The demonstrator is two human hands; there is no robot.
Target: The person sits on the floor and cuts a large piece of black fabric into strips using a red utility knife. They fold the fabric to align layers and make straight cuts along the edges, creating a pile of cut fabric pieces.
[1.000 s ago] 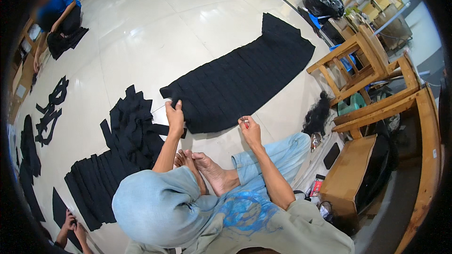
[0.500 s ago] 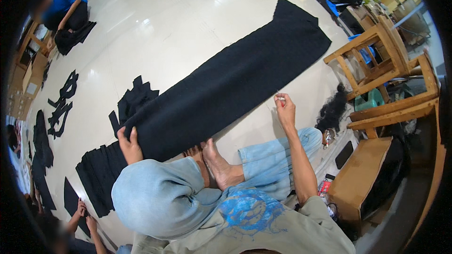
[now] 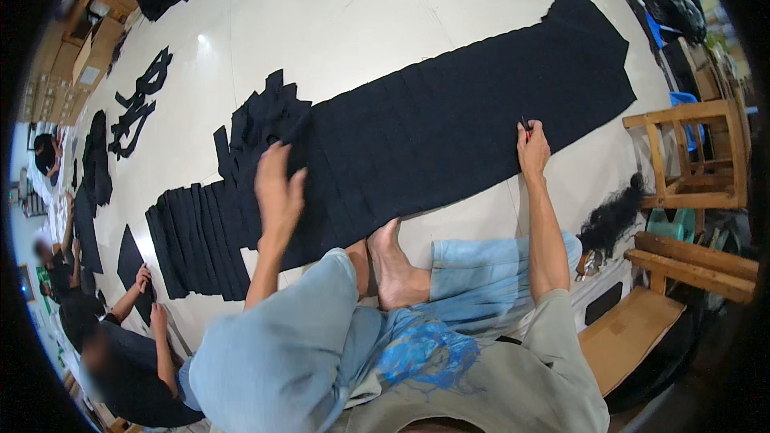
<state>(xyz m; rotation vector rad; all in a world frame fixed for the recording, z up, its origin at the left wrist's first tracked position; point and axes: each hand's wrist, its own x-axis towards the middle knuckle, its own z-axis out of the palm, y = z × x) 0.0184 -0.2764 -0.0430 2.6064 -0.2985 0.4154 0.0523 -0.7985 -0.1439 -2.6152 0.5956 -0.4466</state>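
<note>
**Black cloth (image 3: 449, 124) lay long across the floor (image 3: 385, 16)**

On my feed the cloth stretched over the pale tiles before the seated person, its far end up to the right. The right hand (image 3: 532, 148) was closed on a small red tool (image 3: 528, 135) with a dark tip, above the cloth's near edge. The left hand (image 3: 279, 192) was blurred, its fingers apart and grasping nothing; I couldn't tell whether it touched the cloth. A bare foot (image 3: 397, 281) sat by the near edge. Leftward I saw a heap of black strips (image 3: 265, 116) and a ridged black stack (image 3: 192, 236); rightward, a wooden stool (image 3: 702, 201).
</note>
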